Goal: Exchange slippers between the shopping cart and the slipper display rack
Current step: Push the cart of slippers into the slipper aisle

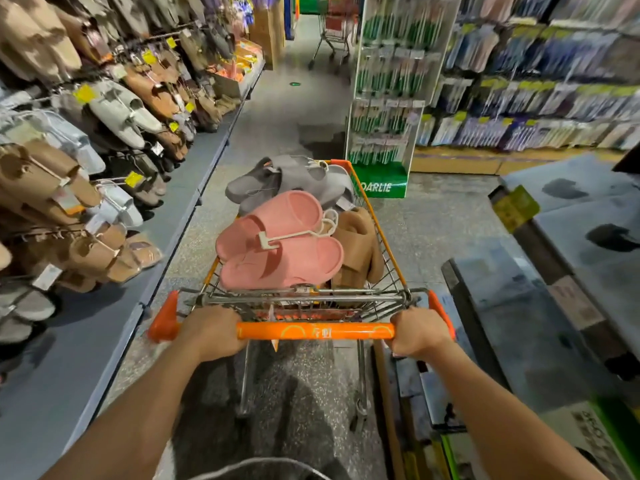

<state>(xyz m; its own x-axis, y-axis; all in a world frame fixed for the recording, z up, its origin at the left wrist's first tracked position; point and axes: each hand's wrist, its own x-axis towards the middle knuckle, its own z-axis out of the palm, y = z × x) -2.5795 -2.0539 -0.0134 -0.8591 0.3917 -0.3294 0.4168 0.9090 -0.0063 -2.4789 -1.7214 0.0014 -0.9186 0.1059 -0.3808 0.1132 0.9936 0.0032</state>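
1. Shopping cart [388, 258]: wire basket with orange trim, standing in the aisle just beside the slipper display rack [86, 150] on the person's left. Its orange handle bar [315, 330] runs between the two hands.

2. Left hand [211, 332]: the grip is wrapped around the left end of the handle bar, fingers curled over it.

3. Right hand [417, 332]: the grip is likewise wrapped around the right end of the bar. Neither hand touches a slipper.

4. Pink slippers [277, 240]: a pair lying on top of the load at the near end of the basket, joined by a white plastic hanger [294, 235] whose hook points toward the right side of the cart.

5. Grey slippers [291, 180]: a pair at the far end of the basket, also fitted with a hanger.

6. Tan slippers [360, 251]: wedged on edge against the right wall of the basket, beside the pink pair.

7. Handling, judged from appearance: the slippers look like moulded foam, so probably light, springy and not fragile; the smooth surface may slide a little in the fingers. The hanger's stem or hook seems the surest place to take hold, lifting both slippers at once and presenting the hook to a rack peg.

8. Rack stock: brown, grey and pale pairs hang in rows from pegs, with yellow tags [84, 93].
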